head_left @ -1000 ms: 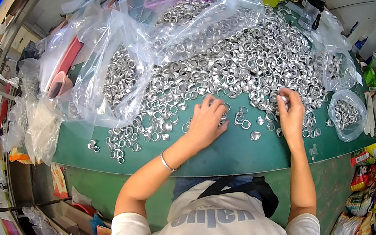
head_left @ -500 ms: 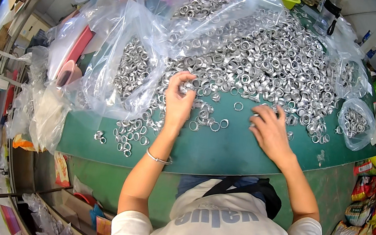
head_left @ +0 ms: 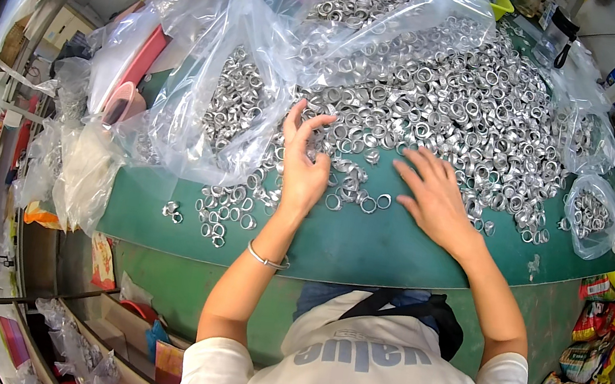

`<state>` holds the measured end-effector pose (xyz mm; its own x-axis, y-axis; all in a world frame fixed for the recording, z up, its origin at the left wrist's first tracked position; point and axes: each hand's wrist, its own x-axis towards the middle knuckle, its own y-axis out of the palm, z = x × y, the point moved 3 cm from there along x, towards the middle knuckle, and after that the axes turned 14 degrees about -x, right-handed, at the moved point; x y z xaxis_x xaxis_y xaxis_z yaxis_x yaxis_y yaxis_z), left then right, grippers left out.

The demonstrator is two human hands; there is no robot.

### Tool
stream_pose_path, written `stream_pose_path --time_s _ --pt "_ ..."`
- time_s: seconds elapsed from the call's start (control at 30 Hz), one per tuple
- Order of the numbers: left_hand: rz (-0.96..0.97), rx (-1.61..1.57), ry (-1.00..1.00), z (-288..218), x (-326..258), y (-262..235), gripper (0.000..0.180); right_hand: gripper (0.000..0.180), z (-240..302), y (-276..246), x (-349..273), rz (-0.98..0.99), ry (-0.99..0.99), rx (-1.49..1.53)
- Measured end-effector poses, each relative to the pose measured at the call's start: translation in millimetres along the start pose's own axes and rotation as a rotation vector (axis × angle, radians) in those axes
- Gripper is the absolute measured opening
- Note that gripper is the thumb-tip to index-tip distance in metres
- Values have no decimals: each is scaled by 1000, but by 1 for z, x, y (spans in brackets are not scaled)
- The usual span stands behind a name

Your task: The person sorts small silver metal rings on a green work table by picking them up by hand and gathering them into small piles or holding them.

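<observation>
The right hand (head_left: 438, 203) has flattened and the left hand (head_left: 304, 174) has spread; each grip looks loose, seemingly empty, so metal rings (head_left: 352, 183) between them lie unheld on the counter (head_left: 386, 253).

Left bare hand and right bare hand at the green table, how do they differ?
The left bare hand has a slim silver metal bangle at its wrist; the right bare hand shows none. The left hand's fingers are bent, thumb apart; the right hand's fingers are straighter, palm down. Both are open near shiny silver metal rings.
</observation>
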<state>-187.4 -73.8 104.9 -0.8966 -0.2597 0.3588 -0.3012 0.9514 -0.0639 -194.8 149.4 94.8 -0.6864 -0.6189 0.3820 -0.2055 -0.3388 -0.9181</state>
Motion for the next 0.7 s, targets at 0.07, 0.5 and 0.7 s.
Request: stream_pose_path --time_s 0.07,0.5,0.7 --pt "59 22 16 -5 -1 -3 58 36 4 -3 -5 103 -32 -98" --pt "631 655 161 -11 -50 9 43 26 21 8 -4 252 -97 202" --pt "486 347 106 -3 -60 -2 41 23 -7 -10 -18 36 96 85"
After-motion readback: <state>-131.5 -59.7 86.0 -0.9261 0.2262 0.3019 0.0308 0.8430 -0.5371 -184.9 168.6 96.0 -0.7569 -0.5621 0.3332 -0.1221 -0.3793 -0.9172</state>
